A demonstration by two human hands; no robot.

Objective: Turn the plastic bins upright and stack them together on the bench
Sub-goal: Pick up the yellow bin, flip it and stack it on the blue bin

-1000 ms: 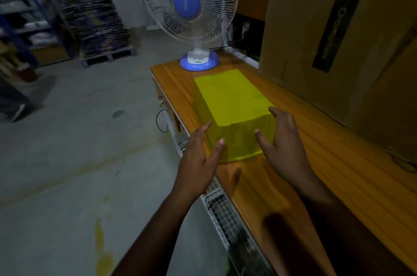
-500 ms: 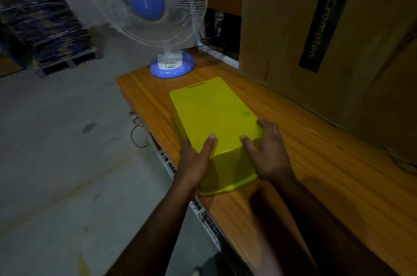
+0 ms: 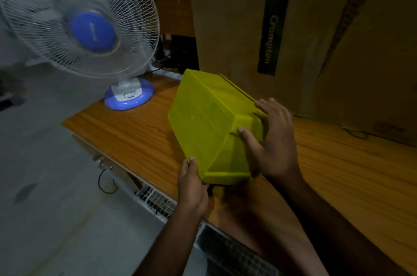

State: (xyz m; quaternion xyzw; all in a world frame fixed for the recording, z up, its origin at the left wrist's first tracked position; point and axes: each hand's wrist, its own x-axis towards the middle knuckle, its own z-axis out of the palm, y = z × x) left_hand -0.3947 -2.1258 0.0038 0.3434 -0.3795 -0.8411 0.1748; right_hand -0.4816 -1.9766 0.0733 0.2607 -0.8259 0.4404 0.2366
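A yellow-green plastic bin (image 3: 203, 122) is lifted off the wooden bench (image 3: 338, 174) and tilted, its flat bottom facing up and to the left. Its opening is turned away and hidden. My left hand (image 3: 191, 187) grips the near lower corner from below. My right hand (image 3: 270, 138) presses against the near end wall, fingers spread over it. Both hands hold the bin above the bench's middle. No other bin shows in this view.
A white table fan with a blue hub (image 3: 90, 32) stands on the bench's far left end. Large cardboard boxes (image 3: 282, 27) line the back of the bench. A wire rack (image 3: 162, 203) sits under the front edge. Grey floor lies to the left.
The bin lay upside down on the bench with both hands closing on its near end. Now it is raised and tipped onto its side. The view has moved closer.
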